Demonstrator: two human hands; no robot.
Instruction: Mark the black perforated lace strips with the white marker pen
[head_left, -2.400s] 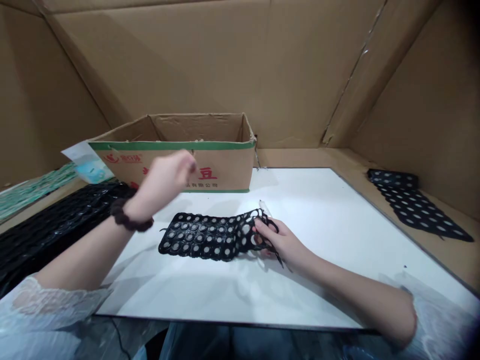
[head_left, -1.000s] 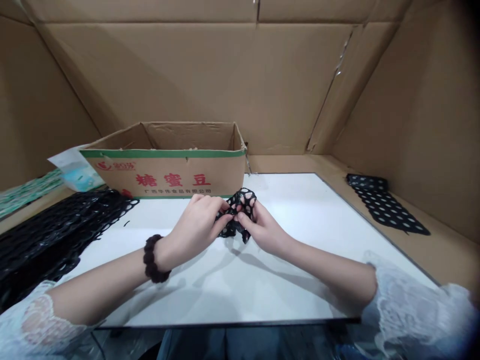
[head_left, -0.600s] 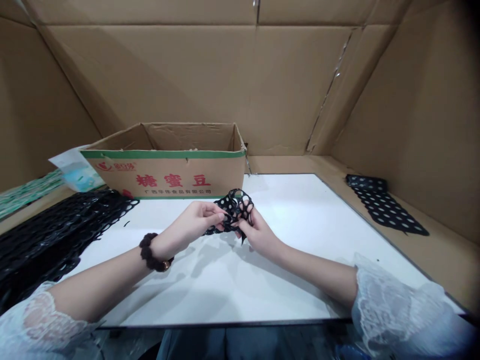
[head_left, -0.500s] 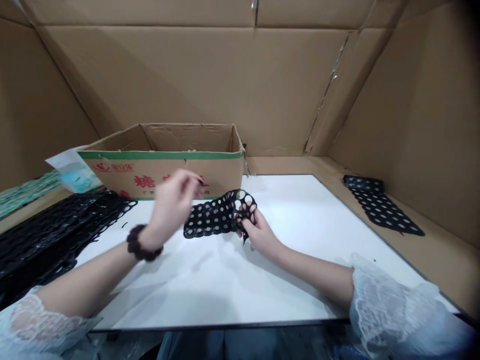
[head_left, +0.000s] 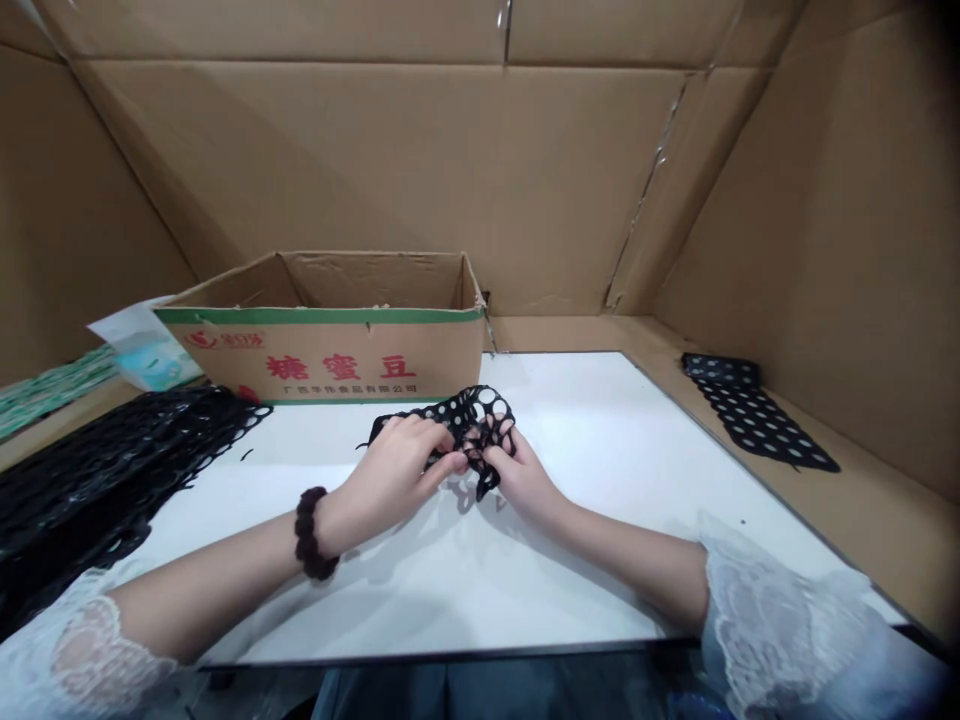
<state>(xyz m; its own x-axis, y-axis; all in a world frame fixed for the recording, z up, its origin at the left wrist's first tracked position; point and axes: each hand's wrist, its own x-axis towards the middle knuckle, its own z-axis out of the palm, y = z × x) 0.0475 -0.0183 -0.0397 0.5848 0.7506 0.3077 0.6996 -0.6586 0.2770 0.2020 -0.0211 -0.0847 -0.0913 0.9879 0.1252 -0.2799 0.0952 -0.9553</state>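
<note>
A black strip with round holes [head_left: 454, 408] lies partly on the white board, in front of the cardboard box, its right end raised and crumpled. My right hand [head_left: 517, 470] grips that right end, with fingers showing through the holes. Over the strip's left part rests my left hand [head_left: 405, 460], its thumb and fingers closed on the near edge close to my right hand. The fingertips of my left hand are partly hidden by the material. A dark scrunchy band circles my left wrist.
An open cardboard box [head_left: 337, 355] stands behind the hands. Black perforated pieces [head_left: 97, 470] are piled at the left, near a plastic bag [head_left: 150, 360] and green-white strips [head_left: 56, 390]. Another dotted black strip [head_left: 757, 410] lies at the right. Cardboard walls surround the white board [head_left: 577, 420].
My left hand, raised and blurred before, has come down and right onto the black strip and closed on it. My right hand still holds the crumpled end.
</note>
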